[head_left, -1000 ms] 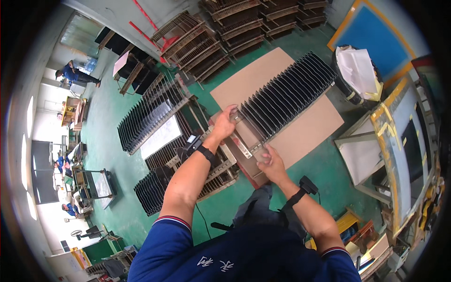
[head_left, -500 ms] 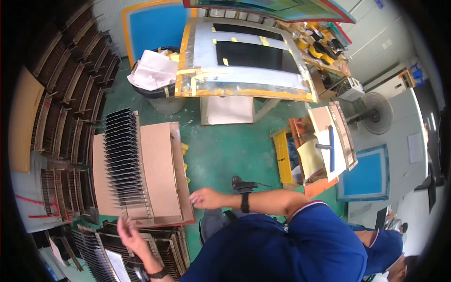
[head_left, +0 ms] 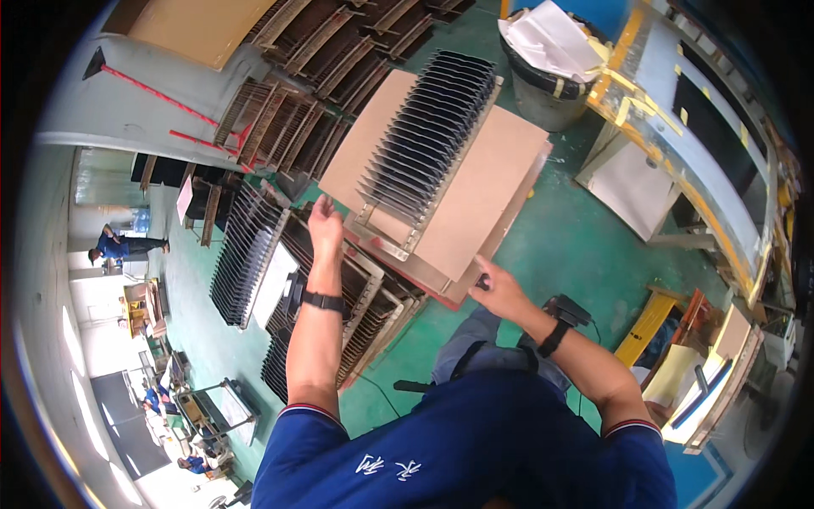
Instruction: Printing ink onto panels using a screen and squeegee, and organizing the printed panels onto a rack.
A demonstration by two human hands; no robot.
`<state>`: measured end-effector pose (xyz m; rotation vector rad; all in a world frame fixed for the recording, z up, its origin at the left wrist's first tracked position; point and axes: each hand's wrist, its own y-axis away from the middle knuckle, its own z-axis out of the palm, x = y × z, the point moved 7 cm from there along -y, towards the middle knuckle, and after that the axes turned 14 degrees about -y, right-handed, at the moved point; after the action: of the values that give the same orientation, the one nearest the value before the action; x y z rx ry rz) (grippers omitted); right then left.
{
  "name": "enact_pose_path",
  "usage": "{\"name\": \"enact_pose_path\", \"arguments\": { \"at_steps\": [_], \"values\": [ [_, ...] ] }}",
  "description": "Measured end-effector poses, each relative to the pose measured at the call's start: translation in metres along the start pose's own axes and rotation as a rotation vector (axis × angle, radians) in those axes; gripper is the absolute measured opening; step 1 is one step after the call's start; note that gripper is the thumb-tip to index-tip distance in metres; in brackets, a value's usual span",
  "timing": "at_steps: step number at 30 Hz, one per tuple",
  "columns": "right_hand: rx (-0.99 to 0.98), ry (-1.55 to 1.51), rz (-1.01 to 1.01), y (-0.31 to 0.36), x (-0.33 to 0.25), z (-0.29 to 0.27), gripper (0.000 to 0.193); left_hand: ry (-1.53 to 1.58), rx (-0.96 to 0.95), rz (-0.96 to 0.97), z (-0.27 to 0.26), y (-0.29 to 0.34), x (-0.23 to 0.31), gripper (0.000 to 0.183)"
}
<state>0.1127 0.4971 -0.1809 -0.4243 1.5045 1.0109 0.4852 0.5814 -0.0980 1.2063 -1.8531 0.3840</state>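
Observation:
A rack (head_left: 454, 165) holding several thin black sheets in a row stands on a stack of brown boards (head_left: 500, 182). My left hand (head_left: 326, 227) is raised beside the stack's near left corner, its fingers curled together. Whatever lies inside them, if anything, is hidden. At the near right corner of the boards, my right hand (head_left: 502, 293) has its fingers closed around a small dark thing (head_left: 483, 282), too small to name.
Another loaded rack (head_left: 246, 259) and several emptier racks (head_left: 365, 297) stand left of and below the boards. A bin (head_left: 543, 89) with pale paper and a printing table (head_left: 678, 157) are at the far right. A yellow-sided box (head_left: 642, 329) stands on the green floor.
My view has swung to the left, so the loaded rack and boards now lie in front of me. My right hand has closed at the boards' near corner; my left hand's fingers have curled.

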Motion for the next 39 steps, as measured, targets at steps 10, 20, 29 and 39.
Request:
{"name": "enact_pose_path", "arguments": {
  "at_steps": [10,20,29,39],
  "values": [
    [-0.102,0.023,0.161,-0.089,-0.010,0.091,0.097,-0.249,-0.286,0.040,0.041,-0.070,-0.069,0.068],
    [-0.049,-0.003,0.185,-0.107,-0.020,0.106,0.101,-0.224,-0.370,0.064,0.050,-0.069,-0.069,0.064],
    [-0.017,0.044,0.120,-0.111,-0.017,0.106,0.099,-0.288,-0.352,0.085,0.053,-0.075,-0.089,0.061],
    [-0.033,-0.069,0.155,-0.109,-0.011,0.110,0.096,-0.213,-0.273,0.150,0.046,-0.069,-0.081,0.055]
  ]
}}
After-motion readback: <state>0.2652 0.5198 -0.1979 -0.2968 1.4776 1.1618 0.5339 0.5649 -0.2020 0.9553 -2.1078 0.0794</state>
